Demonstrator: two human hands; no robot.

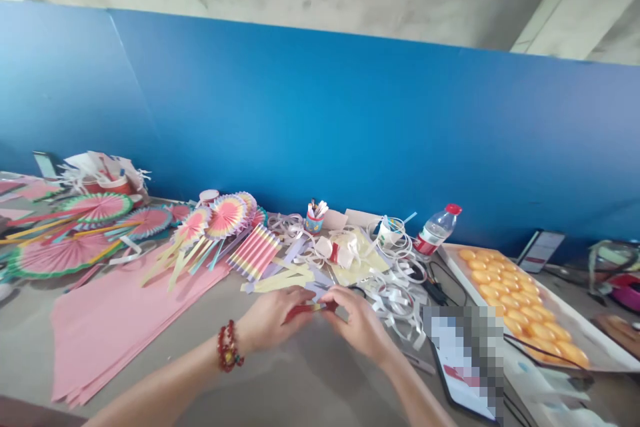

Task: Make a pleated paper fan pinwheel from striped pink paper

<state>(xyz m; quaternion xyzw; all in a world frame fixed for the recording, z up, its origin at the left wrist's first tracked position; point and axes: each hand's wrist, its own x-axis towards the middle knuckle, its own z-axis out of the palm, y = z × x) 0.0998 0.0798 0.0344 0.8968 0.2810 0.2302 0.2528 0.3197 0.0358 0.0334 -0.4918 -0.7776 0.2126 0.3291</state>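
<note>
My left hand [273,320] and my right hand [357,321] meet over the grey table [300,380], both pinched on a small red folded paper piece [310,309] held between them. A red bead bracelet [229,347] sits on my left wrist. Just beyond the hands lie pale yellow paper strips [280,278] and a tangle of white paper strips [395,280].
A stack of pink paper sheets [110,320] lies at the left, with several pleated paper fans [220,217] behind it. A pen cup [314,219], a water bottle [435,230], a tray of orange pieces [520,300], a tablet [465,367] and a phone [540,250] stand before the blue partition [350,133].
</note>
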